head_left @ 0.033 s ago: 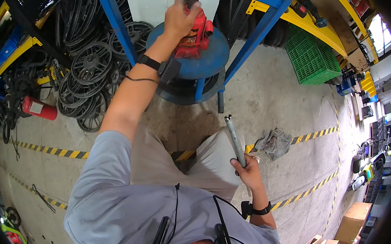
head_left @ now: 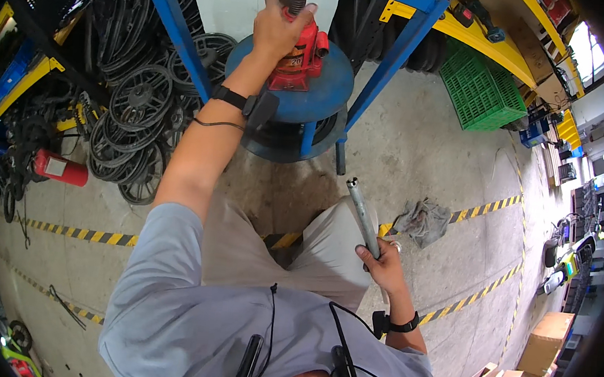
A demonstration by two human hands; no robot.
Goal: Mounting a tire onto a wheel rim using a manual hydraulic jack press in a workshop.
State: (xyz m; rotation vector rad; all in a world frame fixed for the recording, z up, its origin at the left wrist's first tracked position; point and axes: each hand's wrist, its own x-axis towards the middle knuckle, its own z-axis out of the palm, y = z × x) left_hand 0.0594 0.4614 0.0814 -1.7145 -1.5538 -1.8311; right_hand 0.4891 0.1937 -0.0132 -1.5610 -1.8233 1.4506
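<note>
A red bottle jack [head_left: 297,62] stands upright on a round blue plate [head_left: 287,107] inside a blue frame [head_left: 383,66]. Its threaded screw [head_left: 298,3] sticks up from the top. My left hand [head_left: 278,30] is closed around the upper part of the jack, thumb on the right and fingers on the left of the screw; part of its grip is hidden. Lower right, beside my knee, my right hand [head_left: 383,266] is wrapped round a grey metal pipe [head_left: 362,212]. The pipe slants up toward the frame, clear of the jack.
Black wheel rims [head_left: 141,99] are piled left of the frame, with a red fire extinguisher [head_left: 61,167] nearby. A green crate [head_left: 483,89] sits at the far right under a yellow shelf [head_left: 466,38]. A grey rag [head_left: 422,222] lies on the floor. Cardboard boxes [head_left: 546,343] stand lower right.
The fingers of my left hand have shifted at the jack's top, and more of the threaded screw shows. My right hand and the pipe have stayed put.
</note>
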